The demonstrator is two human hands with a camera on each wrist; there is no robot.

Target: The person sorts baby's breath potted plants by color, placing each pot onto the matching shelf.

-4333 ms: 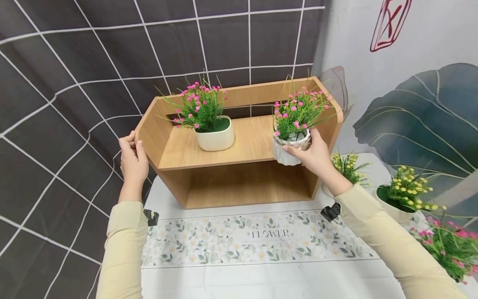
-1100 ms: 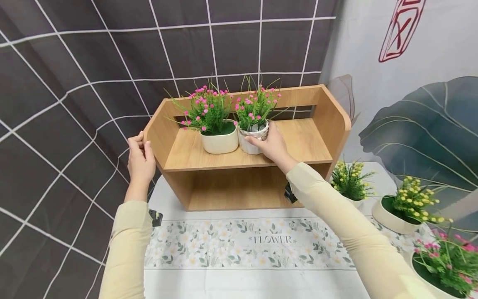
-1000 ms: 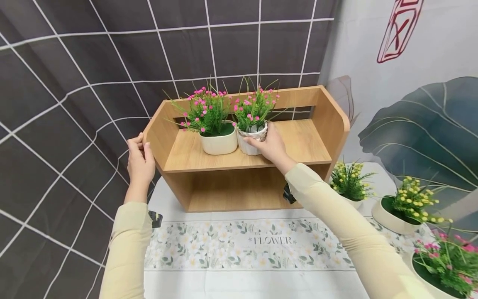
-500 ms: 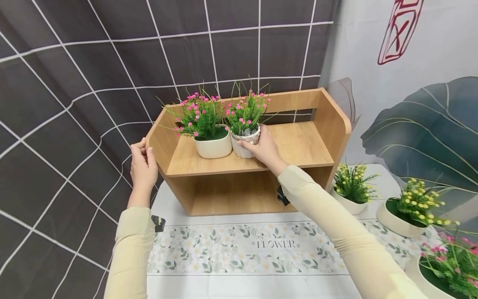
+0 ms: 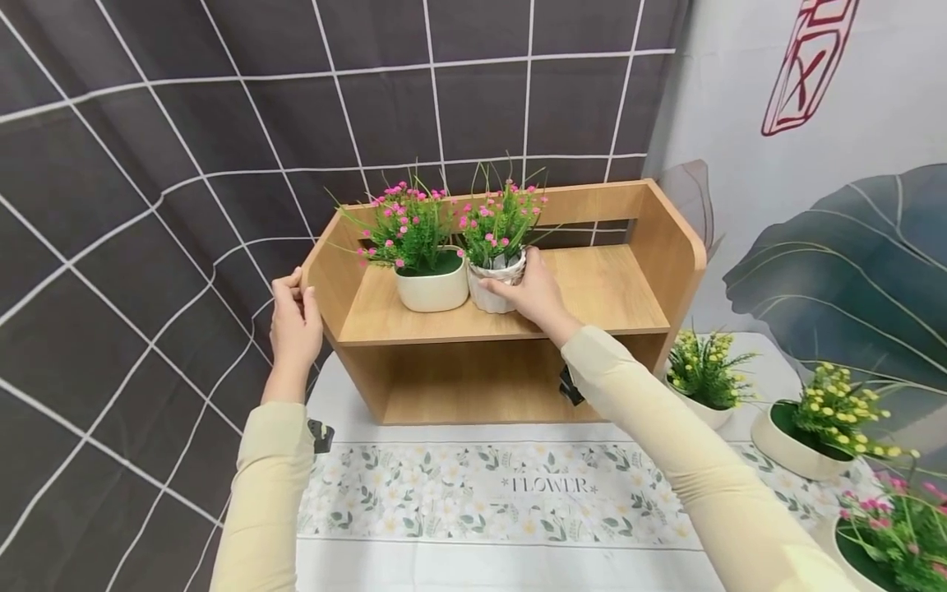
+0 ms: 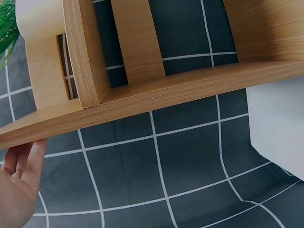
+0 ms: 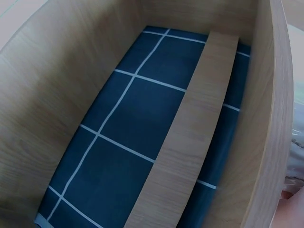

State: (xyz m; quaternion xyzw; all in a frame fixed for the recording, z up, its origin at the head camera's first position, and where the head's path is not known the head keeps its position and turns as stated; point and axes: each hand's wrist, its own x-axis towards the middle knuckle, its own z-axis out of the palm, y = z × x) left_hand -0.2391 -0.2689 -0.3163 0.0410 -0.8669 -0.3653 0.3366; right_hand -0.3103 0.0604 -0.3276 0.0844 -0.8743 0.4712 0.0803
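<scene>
On the upper board of a wooden shelf (image 5: 510,333), my right hand (image 5: 538,289) grips a round white flowerpot (image 5: 491,294) with pink flowers, thumb across its front and the fingers behind. Right against it on the left stands an oval cream flowerpot (image 5: 432,292), also with pink flowers. Only a bit of the right hand (image 7: 290,211) and the white pot (image 7: 295,164) show in the right wrist view. My left hand (image 5: 294,325) rests its fingers on the outside of the shelf's left panel. In the left wrist view, the left hand (image 6: 21,183) touches that panel.
At the table's right stand two cream pots with yellow flowers (image 5: 706,370) (image 5: 802,448) and one with pink flowers (image 5: 898,534). A printed floral runner (image 5: 488,493) lies before the shelf. A dark gridded curtain (image 5: 473,99) hangs behind and to the left.
Since the oldest frame, the right hand has brought the white pot leftward along the upper board, up to the cream pot. In the last second little moved; the left hand stayed at the side panel.
</scene>
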